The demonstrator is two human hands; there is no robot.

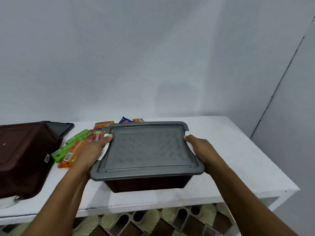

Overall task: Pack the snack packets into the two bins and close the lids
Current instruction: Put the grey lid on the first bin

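Note:
A dark brown bin (146, 183) with a grey patterned lid (148, 149) on top sits near the front edge of the white table (238, 160). My left hand (92, 150) grips the lid's left rim, thumb on top. My right hand (198, 149) grips its right rim. A second brown bin (22, 157) lies upturned at the left, its bottom facing up. Loose snack packets, green (68, 145) and orange (72, 155), lie between the two bins, with more orange (104, 124) and blue (125, 120) ones behind the lidded bin.
A second dark lid (61, 127) lies flat behind the upturned bin. A white wall stands close behind the table. The table's front edge runs just below the lidded bin, with patterned floor tiles (153, 222) beneath.

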